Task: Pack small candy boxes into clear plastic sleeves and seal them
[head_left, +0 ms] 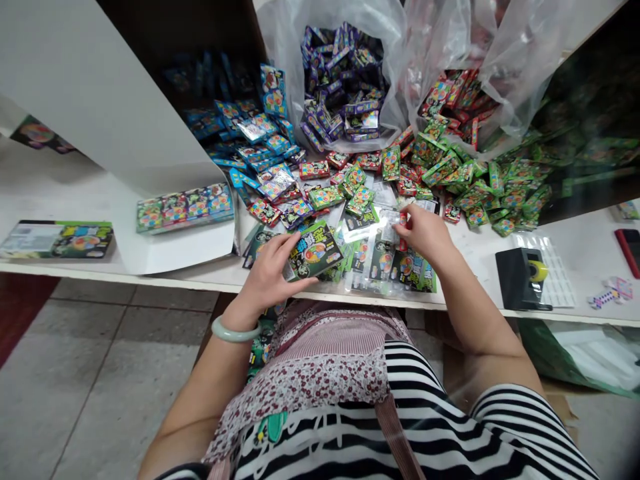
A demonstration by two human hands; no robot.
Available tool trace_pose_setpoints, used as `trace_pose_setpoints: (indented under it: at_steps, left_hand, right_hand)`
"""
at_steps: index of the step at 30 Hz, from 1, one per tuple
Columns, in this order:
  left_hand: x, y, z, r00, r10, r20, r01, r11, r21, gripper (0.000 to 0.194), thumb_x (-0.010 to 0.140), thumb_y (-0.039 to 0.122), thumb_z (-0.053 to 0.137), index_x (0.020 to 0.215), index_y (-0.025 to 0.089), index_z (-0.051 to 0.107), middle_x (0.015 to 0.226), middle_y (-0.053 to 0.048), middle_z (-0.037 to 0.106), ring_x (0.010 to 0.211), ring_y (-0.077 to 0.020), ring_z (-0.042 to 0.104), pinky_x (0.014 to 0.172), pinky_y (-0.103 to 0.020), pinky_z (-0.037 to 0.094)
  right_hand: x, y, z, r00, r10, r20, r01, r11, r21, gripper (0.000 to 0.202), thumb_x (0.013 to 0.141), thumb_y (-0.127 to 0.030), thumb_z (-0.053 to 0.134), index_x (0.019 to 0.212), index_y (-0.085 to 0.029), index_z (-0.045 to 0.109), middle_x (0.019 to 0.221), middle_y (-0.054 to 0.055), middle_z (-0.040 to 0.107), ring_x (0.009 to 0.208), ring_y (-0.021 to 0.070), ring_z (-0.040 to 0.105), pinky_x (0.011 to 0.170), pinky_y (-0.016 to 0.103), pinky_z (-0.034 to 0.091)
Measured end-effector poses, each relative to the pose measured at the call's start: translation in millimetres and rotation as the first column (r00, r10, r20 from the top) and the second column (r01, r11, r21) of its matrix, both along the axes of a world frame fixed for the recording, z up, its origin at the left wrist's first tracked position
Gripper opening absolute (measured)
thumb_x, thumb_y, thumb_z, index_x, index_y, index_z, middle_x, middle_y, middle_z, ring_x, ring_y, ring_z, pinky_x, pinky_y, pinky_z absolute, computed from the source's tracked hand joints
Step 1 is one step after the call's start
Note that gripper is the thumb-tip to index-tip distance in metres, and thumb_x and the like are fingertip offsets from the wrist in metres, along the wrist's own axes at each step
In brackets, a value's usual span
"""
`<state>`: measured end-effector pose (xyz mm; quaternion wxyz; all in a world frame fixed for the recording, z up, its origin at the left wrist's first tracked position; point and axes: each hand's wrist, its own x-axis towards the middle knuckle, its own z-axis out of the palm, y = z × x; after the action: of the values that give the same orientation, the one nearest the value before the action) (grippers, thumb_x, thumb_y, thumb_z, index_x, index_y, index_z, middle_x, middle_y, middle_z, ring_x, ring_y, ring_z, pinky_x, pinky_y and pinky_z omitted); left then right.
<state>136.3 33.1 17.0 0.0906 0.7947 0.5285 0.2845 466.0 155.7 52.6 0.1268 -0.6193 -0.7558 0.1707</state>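
Observation:
My left hand, with a pale bangle on the wrist, holds a black and green printed packet near the table's front edge. The thumb lies under its lower side and the fingers at its left end. My right hand pinches a small red piece, partly hidden by the fingertips, above clear plastic sleeves with black and green printed cards. Just behind both hands lie small boxes in several colours, among them a green box and a red box.
Blue boxes heap at the back left, green boxes at the right. Plastic bags hold purple boxes and red boxes. A tape dispenser stands front right; a four-box row and a flat pack lie left.

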Motion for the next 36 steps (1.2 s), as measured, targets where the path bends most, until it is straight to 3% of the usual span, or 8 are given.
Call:
trace_pose_setpoints:
  at_steps: [2, 8, 11, 14, 19, 25, 30, 36]
  left_hand:
    - [4, 2, 1.1, 1.000, -0.007, 0.002, 0.007, 1.000, -0.004, 0.089, 0.080, 0.063, 0.068, 0.152, 0.023, 0.035, 0.133, -0.015, 0.053, 0.122, -0.0329, 0.056, 0.105, -0.051, 0.049]
    - [0, -1, 1.4, 1.000, -0.002, 0.004, 0.003, 0.999, -0.032, 0.090, 0.079, 0.063, 0.071, 0.152, 0.023, 0.035, 0.134, -0.015, 0.053, 0.124, -0.0336, 0.056, 0.107, -0.052, 0.048]
    - [-3, 0, 1.6, 1.000, 0.021, -0.003, -0.021, 0.999, -0.032, 0.088, 0.079, 0.062, 0.070, 0.151, 0.024, 0.036, 0.133, -0.014, 0.053, 0.122, -0.0331, 0.057, 0.107, -0.052, 0.048]
    - [3, 3, 3.1, 1.000, -0.020, -0.001, 0.020, 0.999, -0.044, 0.090, 0.079, 0.063, 0.071, 0.151, 0.023, 0.036, 0.133, -0.015, 0.053, 0.123, -0.0330, 0.056, 0.107, -0.052, 0.049]
    - [13, 5, 5.8, 0.999, -0.052, -0.012, 0.051, 0.994, -0.098, 0.092, 0.079, 0.065, 0.069, 0.152, 0.021, 0.036, 0.136, -0.016, 0.052, 0.126, -0.0333, 0.054, 0.107, -0.052, 0.047]
    - [14, 8, 4.3, 0.995, -0.096, -0.014, 0.093, 0.990, -0.109, 0.091, 0.078, 0.064, 0.070, 0.151, 0.019, 0.037, 0.139, -0.017, 0.052, 0.129, -0.0344, 0.052, 0.111, -0.053, 0.043]
    - [20, 8, 7.2, 0.983, -0.182, -0.017, 0.178, 0.975, -0.135, 0.089, 0.079, 0.062, 0.070, 0.150, 0.019, 0.040, 0.141, -0.017, 0.052, 0.131, -0.0341, 0.050, 0.113, -0.053, 0.041]
    - [18, 12, 4.5, 0.979, -0.203, 0.012, 0.200, 0.953, -0.226, 0.088, 0.078, 0.063, 0.069, 0.149, 0.017, 0.043, 0.144, -0.019, 0.051, 0.133, -0.0349, 0.049, 0.113, -0.054, 0.039]
  right_hand:
    - [-6, 8, -3.3, 0.999, 0.029, 0.041, -0.026, 0.997, -0.066, 0.038, 0.082, -0.039, 0.072, 0.113, -0.018, 0.066, 0.084, 0.010, 0.072, 0.084, 0.0310, 0.068, 0.077, 0.040, 0.050]
    - [21, 15, -19.8, 0.908, 0.058, -0.415, -0.082, 0.996, -0.041, 0.043, 0.092, -0.046, 0.059, 0.127, -0.020, 0.058, 0.093, 0.007, 0.073, 0.085, 0.0251, 0.070, 0.081, 0.042, 0.054]
    - [39, 8, -21.1, 0.932, 0.298, -0.204, -0.300, 0.954, 0.024, 0.054, 0.080, -0.048, 0.075, 0.126, -0.023, 0.062, 0.131, 0.013, 0.065, 0.126, 0.0351, 0.056, 0.104, 0.054, 0.044]
    - [38, 3, -22.2, 0.870, 0.492, 0.016, -0.490, 0.869, -0.071, 0.076, 0.069, -0.044, 0.087, 0.137, -0.028, 0.057, 0.156, 0.013, 0.044, 0.147, 0.0418, 0.029, 0.114, 0.064, 0.029]
    - [29, -4, -16.9, 0.823, 0.567, -0.043, -0.567, 0.824, 0.006, 0.063, 0.078, -0.033, 0.077, 0.137, -0.027, 0.057, 0.147, 0.014, 0.051, 0.137, 0.0341, 0.046, 0.112, 0.056, 0.036]
    - [25, -29, 10.4, 0.721, 0.651, -0.239, -0.630, 0.759, 0.166, 0.064, 0.083, -0.037, 0.072, 0.143, -0.034, 0.051, 0.147, 0.009, 0.048, 0.137, 0.0311, 0.046, 0.115, 0.052, 0.038]
    - [12, -35, 22.7, 0.608, 0.771, -0.191, -0.766, 0.632, 0.113, 0.062, 0.084, -0.038, 0.074, 0.142, -0.035, 0.054, 0.147, 0.010, 0.050, 0.136, 0.0327, 0.047, 0.111, 0.054, 0.042]
    - [-3, -22, 21.2, 0.600, 0.798, -0.053, -0.794, 0.602, 0.078, 0.058, 0.085, -0.041, 0.071, 0.140, -0.031, 0.057, 0.143, 0.016, 0.054, 0.130, 0.0360, 0.053, 0.104, 0.057, 0.048]
